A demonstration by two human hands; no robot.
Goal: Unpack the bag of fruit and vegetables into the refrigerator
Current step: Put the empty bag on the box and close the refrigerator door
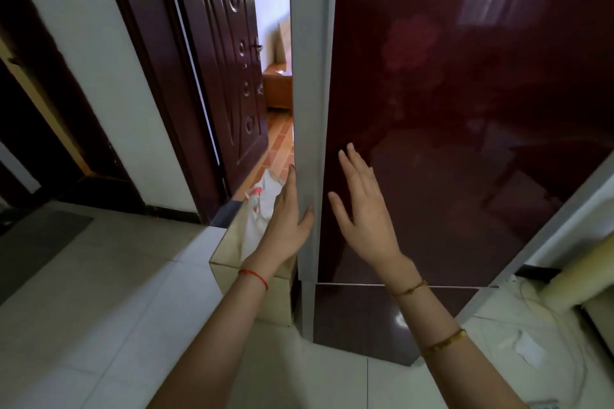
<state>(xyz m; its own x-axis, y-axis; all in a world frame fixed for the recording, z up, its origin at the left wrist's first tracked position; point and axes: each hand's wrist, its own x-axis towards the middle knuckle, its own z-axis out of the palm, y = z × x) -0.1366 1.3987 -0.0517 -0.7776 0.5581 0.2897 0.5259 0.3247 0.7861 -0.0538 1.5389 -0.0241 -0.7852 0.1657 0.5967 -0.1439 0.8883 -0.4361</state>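
Both hands (289, 219) (362, 206) on refrigerator (465, 109), bag (262, 206) leftward.

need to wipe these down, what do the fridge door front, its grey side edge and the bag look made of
Fridge door front: likely glossy dark red glass or lacquered panel; it mirrors the room.
Grey side edge: matte plastic or painted metal, no reflections.
Bag: thin white plastic film, crinkled.

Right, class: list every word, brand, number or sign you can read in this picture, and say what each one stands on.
"Haier": silver lettering on the dark red refrigerator door, upper right.
Red print on the white plastic bag beside the left hand: crumpled and too blurred to read.
No other words, numbers or signs can be read.
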